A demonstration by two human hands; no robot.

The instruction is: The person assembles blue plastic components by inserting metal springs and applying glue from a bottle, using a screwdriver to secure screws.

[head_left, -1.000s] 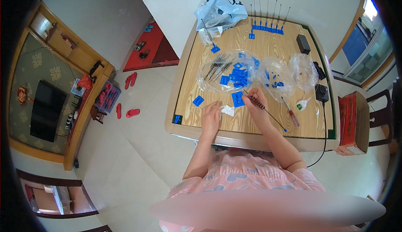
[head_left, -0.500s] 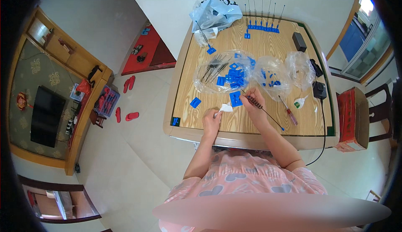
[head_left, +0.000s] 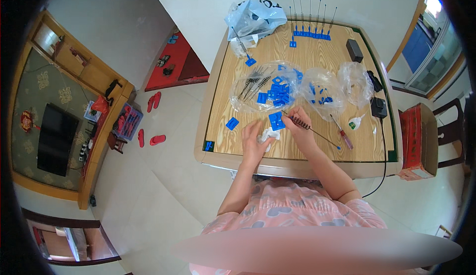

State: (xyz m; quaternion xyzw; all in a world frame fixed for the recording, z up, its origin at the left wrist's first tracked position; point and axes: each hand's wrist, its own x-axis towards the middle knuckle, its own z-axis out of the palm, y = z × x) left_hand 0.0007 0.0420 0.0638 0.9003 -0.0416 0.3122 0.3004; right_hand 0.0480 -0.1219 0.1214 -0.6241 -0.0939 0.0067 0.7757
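My right hand is closed around a thin dark rod with a coil spring on it; the rod slants, its blue-tipped end toward my right forearm. Its other end is near a square blue plastic base on the table between my hands. My left hand rests on the table with fingers apart, its thumb against a crumpled white tissue. A single blue piece lies to the left of that hand. Beyond my hands, a clear bag holds more spring rods and several blue bases.
Blue bases with upright spring rods stand in a row at the far edge. Two clear bags, a screwdriver, a black box and a cabled black device lie right. A plastic bag sits far left.
My left hand has loosened from the tissue and its fingers have spread; the tissue now lies on the table. My right hand has shifted slightly downward with the spring rod.
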